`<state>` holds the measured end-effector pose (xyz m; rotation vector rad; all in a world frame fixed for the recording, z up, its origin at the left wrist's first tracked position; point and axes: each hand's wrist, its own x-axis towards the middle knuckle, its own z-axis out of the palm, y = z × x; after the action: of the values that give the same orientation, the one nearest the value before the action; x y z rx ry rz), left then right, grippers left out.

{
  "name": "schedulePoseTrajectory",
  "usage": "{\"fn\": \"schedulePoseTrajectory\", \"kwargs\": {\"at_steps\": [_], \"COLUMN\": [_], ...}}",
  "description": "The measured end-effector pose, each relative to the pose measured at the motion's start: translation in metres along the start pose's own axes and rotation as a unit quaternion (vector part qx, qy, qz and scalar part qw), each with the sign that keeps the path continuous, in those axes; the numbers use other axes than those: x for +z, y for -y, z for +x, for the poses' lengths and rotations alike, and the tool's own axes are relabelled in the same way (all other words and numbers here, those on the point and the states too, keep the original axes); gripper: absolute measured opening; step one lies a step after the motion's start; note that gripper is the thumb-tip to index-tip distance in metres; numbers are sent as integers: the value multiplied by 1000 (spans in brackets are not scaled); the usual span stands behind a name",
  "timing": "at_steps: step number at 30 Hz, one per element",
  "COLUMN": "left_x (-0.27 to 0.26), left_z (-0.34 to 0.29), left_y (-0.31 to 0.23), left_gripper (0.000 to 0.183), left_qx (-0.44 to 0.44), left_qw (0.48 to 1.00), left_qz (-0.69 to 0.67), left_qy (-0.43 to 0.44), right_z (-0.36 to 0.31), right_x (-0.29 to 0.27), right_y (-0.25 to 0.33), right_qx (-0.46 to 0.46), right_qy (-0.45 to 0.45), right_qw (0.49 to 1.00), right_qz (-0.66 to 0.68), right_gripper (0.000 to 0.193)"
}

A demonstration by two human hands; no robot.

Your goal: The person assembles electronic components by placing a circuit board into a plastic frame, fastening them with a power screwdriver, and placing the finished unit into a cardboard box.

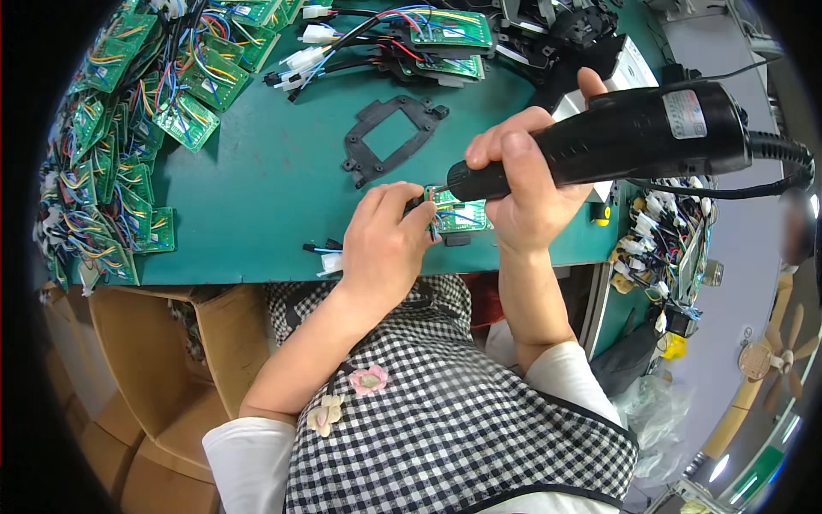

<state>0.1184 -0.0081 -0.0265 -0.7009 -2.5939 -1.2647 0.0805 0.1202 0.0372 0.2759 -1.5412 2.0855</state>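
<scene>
My right hand (pixel 535 176) is wrapped round a black corded electric screwdriver (pixel 616 137), its tip pointing left and down. That tip meets the left end of a green circuit board (pixel 464 218) lying near the table's front edge. My left hand (pixel 385 236) pinches the same end of the board, where coloured wires come out. White connectors (pixel 330 262) on dark leads stick out beneath my left wrist. Just beyond the hands lies a black plastic frame (pixel 394 137) with a square opening. Part of the board is hidden behind my fingers.
Piles of wired green boards (pixel 120 171) cover the table's left side. Wired assemblies (pixel 445 38) and black plastic parts (pixel 565 21) lie at the back. A bundle of connectors (pixel 664 240) hangs at the right. Open cardboard boxes (pixel 154 343) stand below the left edge.
</scene>
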Motion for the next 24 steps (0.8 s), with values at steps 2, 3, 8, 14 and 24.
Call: {"fn": "schedulePoseTrajectory", "kwargs": {"at_steps": [2,3,8,14,24], "left_x": [1,1,1,0,-26], "left_z": [2,2,1,0,12], "left_y": [2,3,4,0,-6], "left_gripper": [35,35,33,32,23], "left_qx": [0,-4,-4,-5,-38], "left_qw": [1000,1000,1000,1000,994], "left_qz": [-6,-8,-4,-8,-107], "left_qy": [-2,0,7,-2,0], "right_z": [4,4,3,-4,-1], "right_x": [3,3,0,-4,-16], "right_y": [-5,-7,-19,-19,18], "right_qx": [19,23,31,32,-21], "right_qy": [8,8,45,47,-4], "right_qw": [1000,1000,994,994,999], "right_qz": [-14,-15,-97,-95,-32], "right_gripper": [71,71,61,59,68]}}
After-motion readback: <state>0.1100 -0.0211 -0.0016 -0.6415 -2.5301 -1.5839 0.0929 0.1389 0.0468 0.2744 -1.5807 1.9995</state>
